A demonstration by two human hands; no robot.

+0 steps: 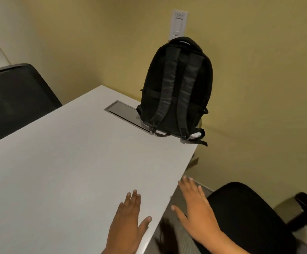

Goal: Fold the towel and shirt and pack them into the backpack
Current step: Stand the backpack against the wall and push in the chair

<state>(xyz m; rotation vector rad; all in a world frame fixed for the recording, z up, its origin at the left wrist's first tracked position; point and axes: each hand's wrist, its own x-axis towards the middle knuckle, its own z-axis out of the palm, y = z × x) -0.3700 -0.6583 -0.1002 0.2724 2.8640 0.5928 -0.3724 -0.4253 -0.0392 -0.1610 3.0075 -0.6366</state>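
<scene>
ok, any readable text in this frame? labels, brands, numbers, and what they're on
None readable.
Wall plate: small dark marks near its top, too blurred to read.
Backpack: strap side faces the camera, no logo or label visible.

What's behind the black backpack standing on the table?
Behind the backpack is the yellow wall, with a white switch plate showing above its top. The plate's lower edge and the wall directly behind are covered.
</scene>
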